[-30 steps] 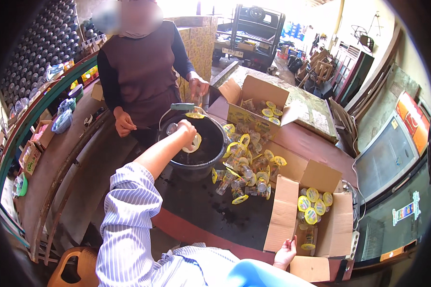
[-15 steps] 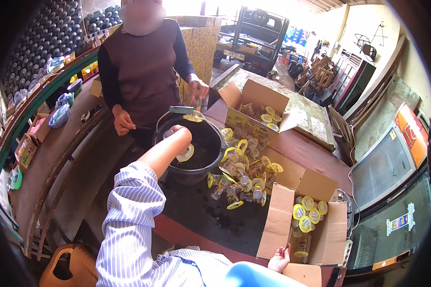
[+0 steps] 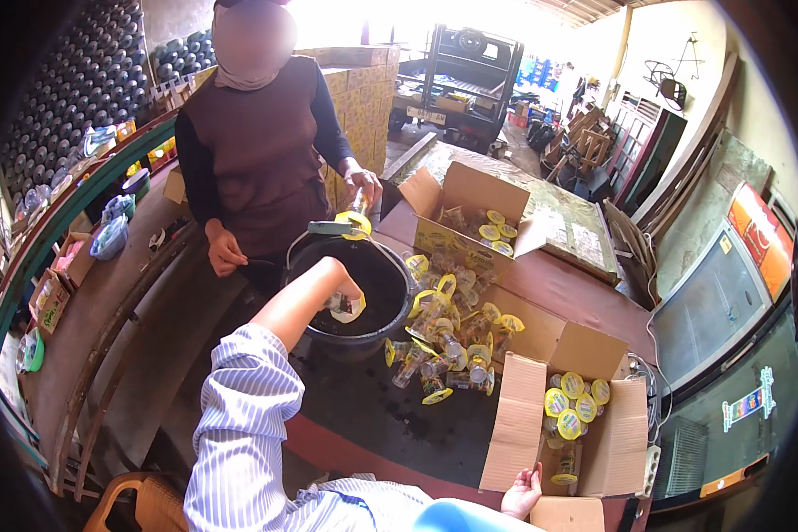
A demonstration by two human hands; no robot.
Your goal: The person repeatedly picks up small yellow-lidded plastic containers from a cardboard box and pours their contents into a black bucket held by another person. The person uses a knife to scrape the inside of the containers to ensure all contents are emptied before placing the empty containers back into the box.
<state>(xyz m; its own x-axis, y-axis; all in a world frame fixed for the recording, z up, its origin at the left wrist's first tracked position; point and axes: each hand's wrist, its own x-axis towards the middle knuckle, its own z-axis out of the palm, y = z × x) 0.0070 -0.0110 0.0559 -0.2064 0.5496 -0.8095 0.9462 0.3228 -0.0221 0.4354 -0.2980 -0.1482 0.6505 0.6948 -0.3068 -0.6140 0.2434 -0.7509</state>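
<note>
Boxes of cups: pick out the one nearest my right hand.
The near box, at lower right: your right hand is beside its flap, while the far box stands beyond the loose cups.

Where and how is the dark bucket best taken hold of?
Probably by the grey-green handle grip of the dark bucket, fingers wrapping it from above: it is a narrow bar at the far rim. The co-worker's hand and yellow-lidded cup crowd its right end.

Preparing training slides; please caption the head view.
Left hand holds a cup inside a dark bucket; right hand beside an open carton.
</note>
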